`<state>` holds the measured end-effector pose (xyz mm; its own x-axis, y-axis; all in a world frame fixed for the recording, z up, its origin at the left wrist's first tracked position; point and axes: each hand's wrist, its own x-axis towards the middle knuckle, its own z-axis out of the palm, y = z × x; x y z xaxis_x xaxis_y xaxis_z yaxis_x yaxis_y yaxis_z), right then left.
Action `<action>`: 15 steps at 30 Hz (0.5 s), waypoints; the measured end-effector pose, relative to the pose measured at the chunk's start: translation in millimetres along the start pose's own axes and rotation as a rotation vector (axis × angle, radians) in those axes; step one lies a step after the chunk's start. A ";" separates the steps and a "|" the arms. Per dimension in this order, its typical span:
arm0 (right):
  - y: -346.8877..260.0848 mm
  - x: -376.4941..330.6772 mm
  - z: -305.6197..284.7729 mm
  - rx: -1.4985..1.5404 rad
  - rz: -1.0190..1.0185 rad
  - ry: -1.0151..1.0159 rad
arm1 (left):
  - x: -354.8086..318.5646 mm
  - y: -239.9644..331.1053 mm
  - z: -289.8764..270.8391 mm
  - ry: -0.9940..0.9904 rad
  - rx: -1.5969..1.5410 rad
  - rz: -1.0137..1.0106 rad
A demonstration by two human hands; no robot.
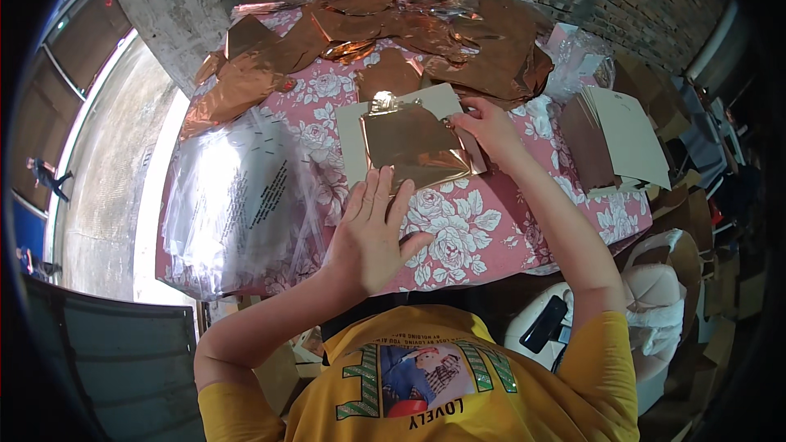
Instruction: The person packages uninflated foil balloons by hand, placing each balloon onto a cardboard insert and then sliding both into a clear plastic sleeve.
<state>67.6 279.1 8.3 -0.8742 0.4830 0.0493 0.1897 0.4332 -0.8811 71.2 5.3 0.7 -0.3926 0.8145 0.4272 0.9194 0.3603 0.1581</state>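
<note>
A shiny copper-coloured foil sheet (413, 143) lies over a pale beige card (353, 147) on the table, its surface creased and glinting. My left hand (372, 229) is laid flat with its fingers stretched out, the fingertips at the near left edge of the foil. At the foil's far right corner, my right hand (490, 131) has its thumb and fingers bent together on the edge. Whether they also take in the card beneath is hidden. Another copper foil piece (389, 74) lies just beyond the card.
Clear plastic bags (233, 205) are heaped at the table's left. Large copper foil piles (491, 45) cover the far side. A stack of beige and brown cards (618, 139) stands at the right. A phone (544, 323) rests on a white seat beside me. The tablecloth (454, 225) is pink and floral.
</note>
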 end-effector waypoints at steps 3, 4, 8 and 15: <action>4.3 7.3 -0.2 0.137 0.029 -0.066 | -0.9 0.2 1.0 0.008 0.021 -0.004; 6.8 9.2 -0.3 0.066 -0.032 -0.037 | -1.0 0.5 0.9 0.005 0.035 -0.007; 8.5 19.1 -11.8 0.038 -0.205 0.218 | -2.0 0.9 1.6 0.005 0.071 -0.020; 5.4 33.0 -84.1 0.671 -0.128 0.392 | -2.1 0.8 3.4 0.002 0.070 -0.026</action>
<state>77.4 361.4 44.7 -0.6263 0.7475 0.2213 -0.3211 0.0114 -0.9470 72.7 5.4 -3.1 -0.4163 0.8036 0.4253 0.9048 0.4124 0.1063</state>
